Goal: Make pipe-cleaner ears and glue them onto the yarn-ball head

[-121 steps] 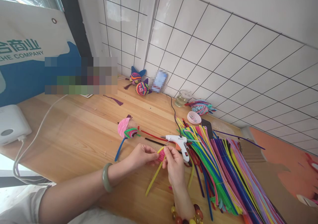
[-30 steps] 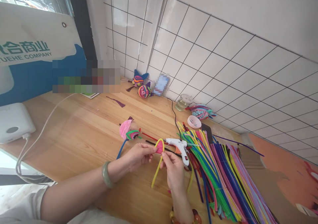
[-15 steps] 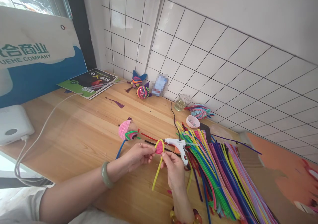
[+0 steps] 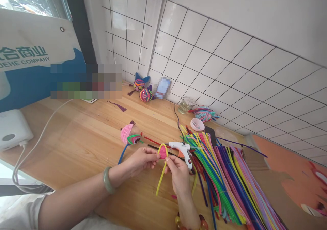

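Between my hands is a small pink piece point(image 4: 162, 152) of pipe cleaner rows, with a yellow pipe cleaner point(image 4: 160, 182) bent in an arch around its top. My left hand point(image 4: 146, 158) pinches the left side of the pink piece. My right hand point(image 4: 178, 172) pinches the lower right edge, where the yellow pipe cleaner meets it; one yellow end hangs free below. Just behind my right hand lies a white glue gun point(image 4: 182, 150) with an orange trigger. A partly covered pink ball point(image 4: 126, 133) with a green-edged leaf-shaped piece point(image 4: 134, 139) rests beyond my left hand.
Bundles of coloured pipe cleaners point(image 4: 217, 179) spread over the right side of the table. Finished fish-like figures point(image 4: 146, 94), a glass jar point(image 4: 186, 104) and a pink dish point(image 4: 197, 124) stand along the tiled wall. A white box point(image 4: 15, 128) with a cable sits at the left.
Both hands keep their pinch on the pink piece and yellow pipe cleaner, with almost no movement. The whole view has shifted slightly.
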{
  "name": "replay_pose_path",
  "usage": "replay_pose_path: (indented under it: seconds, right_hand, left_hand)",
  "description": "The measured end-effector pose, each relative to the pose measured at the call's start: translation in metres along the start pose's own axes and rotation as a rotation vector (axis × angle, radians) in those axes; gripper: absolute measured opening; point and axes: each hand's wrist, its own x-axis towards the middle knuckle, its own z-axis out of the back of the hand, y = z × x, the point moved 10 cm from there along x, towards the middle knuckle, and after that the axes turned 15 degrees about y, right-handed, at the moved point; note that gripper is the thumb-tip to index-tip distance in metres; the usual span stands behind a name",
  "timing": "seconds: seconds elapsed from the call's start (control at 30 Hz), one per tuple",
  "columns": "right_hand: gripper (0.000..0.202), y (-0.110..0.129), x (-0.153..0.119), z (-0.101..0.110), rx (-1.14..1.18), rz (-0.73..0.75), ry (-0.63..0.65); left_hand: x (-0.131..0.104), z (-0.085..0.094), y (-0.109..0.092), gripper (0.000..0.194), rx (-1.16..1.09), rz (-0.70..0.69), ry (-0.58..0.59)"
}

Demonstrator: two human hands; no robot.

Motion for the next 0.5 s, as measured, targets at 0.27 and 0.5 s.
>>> replay_pose_path:
  seconds: [0.27,0.5]
  right_hand:
    - [0.019,0.0036,0.0003,-0.0014,-0.026,0.010,0.012]
    - [0.023,0.0011,0.0012,-0.0021,-0.086,0.003,0.029]
  left_hand:
    - [-0.0010,0.0012,-0.0006,0.021,0.011,0.033,-0.006]
    - [-0.0030,0.0048,-0.0044,0.018,0.008,0.008,-0.051]
